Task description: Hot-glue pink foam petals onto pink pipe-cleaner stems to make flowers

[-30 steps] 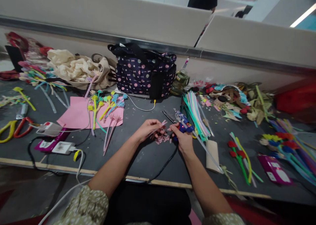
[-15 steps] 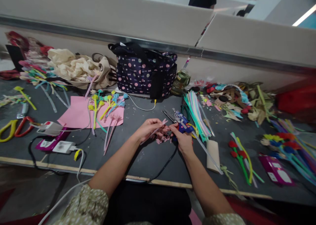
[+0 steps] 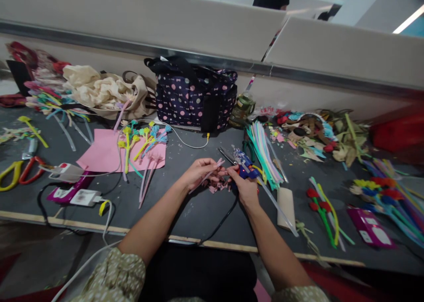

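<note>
Over the middle of the table, my left hand [image 3: 201,173] is closed on a thin pale-pink fuzzy stem [image 3: 206,176], which slants down toward my wrist. Close beside it, my right hand [image 3: 245,185] has thumb and fingers pinched together; what they hold, if anything, is too small to make out. Below the fingertips lies a heap of small pink pieces [image 3: 217,186]. A blue glue gun [image 3: 245,166] is just behind my right hand, a long clear glue stick [image 3: 278,209] jutting from it. Scissors [image 3: 226,155] lie by the gun, their blades pointing left.
Fuzzy flower stems rest on pink paper [image 3: 96,154] at left, near large scissors [image 3: 26,171] and a purple power strip [image 3: 73,188]. A dark patterned bag [image 3: 185,94] stands behind. Pastel stems [image 3: 263,154], a cream block [image 3: 285,207] and a purple box [image 3: 369,229] are right.
Both hands stay in nearly the same place, fingertips close together over the pink pieces. The end of the glue stick has dipped very slightly.
</note>
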Demonstrator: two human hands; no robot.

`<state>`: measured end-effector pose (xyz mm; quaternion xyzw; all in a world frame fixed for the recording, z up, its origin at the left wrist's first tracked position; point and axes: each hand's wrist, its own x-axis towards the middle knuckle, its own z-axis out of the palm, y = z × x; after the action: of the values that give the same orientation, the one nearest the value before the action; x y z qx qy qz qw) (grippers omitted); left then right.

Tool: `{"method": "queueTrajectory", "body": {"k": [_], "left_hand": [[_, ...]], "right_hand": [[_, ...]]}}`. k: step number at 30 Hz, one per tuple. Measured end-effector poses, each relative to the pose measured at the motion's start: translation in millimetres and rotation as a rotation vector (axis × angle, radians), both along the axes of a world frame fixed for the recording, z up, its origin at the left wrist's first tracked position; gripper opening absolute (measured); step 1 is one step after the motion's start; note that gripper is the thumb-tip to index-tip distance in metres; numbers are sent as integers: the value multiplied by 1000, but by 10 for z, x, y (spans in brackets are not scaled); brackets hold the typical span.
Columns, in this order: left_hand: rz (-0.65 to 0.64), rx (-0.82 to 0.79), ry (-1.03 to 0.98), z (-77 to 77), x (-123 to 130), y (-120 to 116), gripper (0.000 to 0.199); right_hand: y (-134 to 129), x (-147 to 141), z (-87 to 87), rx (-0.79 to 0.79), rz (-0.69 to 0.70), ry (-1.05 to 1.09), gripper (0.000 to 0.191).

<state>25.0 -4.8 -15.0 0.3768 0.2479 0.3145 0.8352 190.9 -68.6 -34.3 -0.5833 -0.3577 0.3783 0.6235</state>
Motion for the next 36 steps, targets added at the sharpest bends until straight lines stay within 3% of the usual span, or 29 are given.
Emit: {"method": "queueTrajectory", "body": {"k": [5, 11, 19, 27, 36], "left_hand": [[15, 13, 3, -9, -3, 15, 27], [13, -8, 50, -3, 3, 5, 28], [-119, 95, 202, -57, 27, -30, 32], [-122, 119, 248, -30, 34, -38, 33], [-139, 141, 270, -80, 44, -29, 30]], "right_hand": [[-6, 1, 12, 12, 52, -20, 31], [-5, 37, -40, -2, -12, -60, 33], [-31, 26, 18, 3, -26, -86, 27], [-57, -3, 122, -25, -57, -231, 22], [-83, -16, 153, -26, 5, -281, 25]]}}
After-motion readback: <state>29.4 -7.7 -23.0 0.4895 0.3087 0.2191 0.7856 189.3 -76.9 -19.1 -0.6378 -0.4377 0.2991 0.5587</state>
